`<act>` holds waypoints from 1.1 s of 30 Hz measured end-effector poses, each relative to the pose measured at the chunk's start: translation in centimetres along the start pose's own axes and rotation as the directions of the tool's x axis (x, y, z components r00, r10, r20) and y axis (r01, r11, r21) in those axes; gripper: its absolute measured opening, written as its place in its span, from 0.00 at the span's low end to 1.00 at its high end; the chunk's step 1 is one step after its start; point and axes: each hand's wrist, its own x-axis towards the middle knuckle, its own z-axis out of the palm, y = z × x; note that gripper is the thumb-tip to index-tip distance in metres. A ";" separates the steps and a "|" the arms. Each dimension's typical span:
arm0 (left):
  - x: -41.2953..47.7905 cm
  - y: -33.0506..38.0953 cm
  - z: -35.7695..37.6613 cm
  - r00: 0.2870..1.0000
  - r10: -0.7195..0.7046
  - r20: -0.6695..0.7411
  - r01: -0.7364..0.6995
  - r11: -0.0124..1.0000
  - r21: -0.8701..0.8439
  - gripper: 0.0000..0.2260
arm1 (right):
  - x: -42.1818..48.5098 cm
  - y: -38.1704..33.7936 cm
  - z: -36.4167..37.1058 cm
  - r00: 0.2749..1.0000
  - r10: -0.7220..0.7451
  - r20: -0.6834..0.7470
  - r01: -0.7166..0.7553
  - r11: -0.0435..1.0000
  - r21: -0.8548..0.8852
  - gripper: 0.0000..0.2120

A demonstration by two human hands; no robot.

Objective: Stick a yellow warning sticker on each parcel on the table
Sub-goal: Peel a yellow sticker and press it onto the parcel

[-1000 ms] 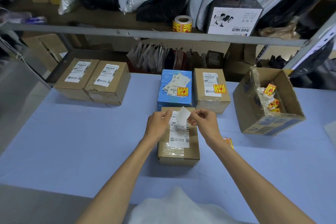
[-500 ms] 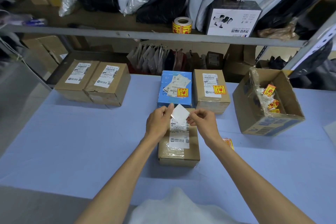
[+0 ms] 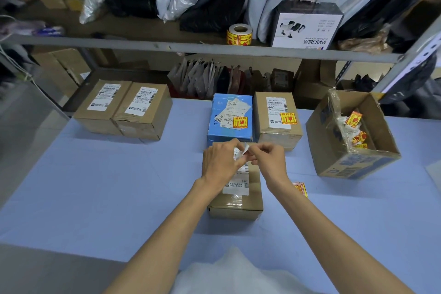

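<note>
The left hand [image 3: 222, 164] and right hand [image 3: 269, 162] together pinch one white-backed sticker [image 3: 242, 153] at their fingertips, directly above the parcel [image 3: 238, 203] beneath them; just beyond, the blue parcel [image 3: 229, 131] and brown parcel [image 3: 276, 131] each bear a yellow label [image 3: 240, 122] printed 易碎品.

Left hand [image 3: 220, 164], right hand [image 3: 270, 162], pinching 1 white slip [image 3: 241, 153], above brown parcel [image 3: 238, 204] (blue parcel [image 3: 229, 135] behind)

Matt brown cardboard parcel [image 3: 236, 200] with glossy clear tape, white paper label, on smooth blue table [image 3: 95, 186].
</note>
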 end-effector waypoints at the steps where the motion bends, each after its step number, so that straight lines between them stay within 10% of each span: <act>1: 0.1 0.0 0.2 1.000 -0.010 -0.001 0.010 1.000 -0.001 0.15 | 0.0 0.0 0.0 1.000 0.001 0.005 -0.001 1.000 0.005 0.05; 7: 0.3 -0.2 0.0 0.979 -0.202 0.041 0.205 0.950 -0.233 0.08 | 0.1 0.0 -0.7 0.997 -0.023 0.073 0.019 0.998 0.064 0.04; 11: 0.9 -1.1 -0.4 0.900 -0.389 0.199 0.422 0.655 -0.627 0.03 | 0.4 0.8 -1.1 0.999 -0.033 0.024 0.032 0.999 0.013 0.08; 16: 0.9 -1.5 -0.7 0.844 -0.386 0.372 0.526 0.461 -0.715 0.08 | 0.1 0.6 -0.8 0.993 -0.035 0.113 0.031 0.999 0.038 0.05; 26: 0.5 -1.9 -0.4 0.862 -0.471 0.187 0.504 0.764 -0.403 0.20 | -0.3 1.5 -0.1 0.996 -0.086 0.007 0.086 0.996 -0.022 0.02; 33: -0.2 -2.0 0.3 0.877 -0.461 0.136 0.476 0.795 -0.376 0.11 | -0.4 1.6 0.3 0.996 -0.085 -0.012 0.086 0.996 0.021 0.04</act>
